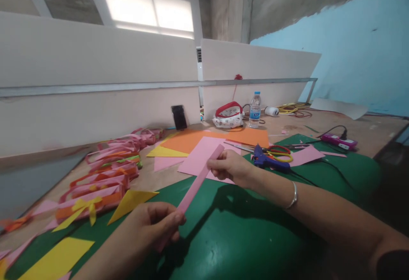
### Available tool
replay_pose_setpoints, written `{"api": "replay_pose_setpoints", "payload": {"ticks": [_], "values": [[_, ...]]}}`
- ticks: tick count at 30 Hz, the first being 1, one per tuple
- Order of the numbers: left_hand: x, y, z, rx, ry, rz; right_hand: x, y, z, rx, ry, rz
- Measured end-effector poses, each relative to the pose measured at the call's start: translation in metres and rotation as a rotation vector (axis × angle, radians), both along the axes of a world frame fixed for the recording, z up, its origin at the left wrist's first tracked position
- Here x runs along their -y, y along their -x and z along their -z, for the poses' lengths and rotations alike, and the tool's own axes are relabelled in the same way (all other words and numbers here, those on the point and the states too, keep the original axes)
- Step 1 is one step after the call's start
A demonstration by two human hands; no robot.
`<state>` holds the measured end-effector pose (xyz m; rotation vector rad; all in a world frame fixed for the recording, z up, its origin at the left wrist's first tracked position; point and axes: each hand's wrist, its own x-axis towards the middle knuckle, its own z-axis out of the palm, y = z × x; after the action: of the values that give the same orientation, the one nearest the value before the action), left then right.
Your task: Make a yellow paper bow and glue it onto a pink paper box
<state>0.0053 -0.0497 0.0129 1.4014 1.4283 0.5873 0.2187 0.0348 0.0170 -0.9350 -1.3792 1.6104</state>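
Observation:
A pink paper strip (196, 186) stretches slantwise between my two hands, held above the green mat (230, 237). Near its lower end, my left hand (159, 224) pinches it between thumb and fingers. My right hand (228, 167) grips the strip close to its upper end, with a silvery bracelet on that wrist. Behind the right hand lie pink paper sheets (194, 156) and orange sheets (185, 141). To the right of that hand rest a blue glue gun (270, 161) and scissors with red and yellow handles (283, 154).
Several pink and orange paper items (105, 186) line the left side, one with a yellow bow (87, 205). Yellow paper (57, 258) lies front left. At the back stand a phone (179, 117), a pouch (228, 116) and a water bottle (254, 112). A purple power strip (339, 141) sits right.

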Motion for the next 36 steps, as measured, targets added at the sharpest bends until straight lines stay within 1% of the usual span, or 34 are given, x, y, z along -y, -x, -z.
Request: {"api": "replay_pose_setpoints", "payload": {"ticks": [2, 5, 8, 11, 13, 17, 21, 22, 26, 29, 33, 36], "values": [[-0.003, 0.002, 0.001, 0.01, 0.001, 0.034, -0.008, -0.007, -0.002, -0.009, 0.019, 0.065], [-0.003, 0.005, 0.003, 0.032, 0.013, 0.031, -0.015, -0.015, -0.005, -0.018, 0.042, 0.115], [0.003, 0.003, 0.003, 0.074, -0.011, -0.012, -0.016, -0.017, -0.006, -0.02, 0.054, 0.117], [0.01, -0.003, 0.0, 0.116, 0.054, -0.053, -0.014, -0.015, -0.005, -0.011, 0.066, 0.121], [0.014, -0.007, -0.005, 0.109, 0.088, -0.059, -0.014, -0.014, -0.004, -0.006, 0.075, 0.134], [0.016, -0.011, -0.013, 0.078, 0.077, -0.054, -0.013, -0.013, -0.003, 0.006, 0.095, 0.15], [0.013, -0.006, -0.009, 0.074, 0.069, -0.052, -0.012, -0.012, -0.003, 0.01, 0.104, 0.147], [0.011, -0.004, -0.007, 0.067, 0.067, -0.034, -0.011, -0.012, -0.003, 0.009, 0.104, 0.146], [0.006, 0.004, 0.004, -0.001, 0.086, 0.114, -0.01, -0.011, -0.002, 0.003, 0.102, 0.143], [0.002, 0.008, 0.009, 0.011, 0.07, 0.152, -0.008, -0.01, -0.001, -0.019, 0.077, 0.145], [0.002, 0.009, 0.008, 0.021, 0.075, 0.187, -0.009, -0.009, 0.0, -0.069, 0.012, 0.157], [0.005, 0.006, 0.005, -0.002, 0.038, 0.232, -0.01, -0.008, 0.003, -0.079, -0.017, 0.144]]}}
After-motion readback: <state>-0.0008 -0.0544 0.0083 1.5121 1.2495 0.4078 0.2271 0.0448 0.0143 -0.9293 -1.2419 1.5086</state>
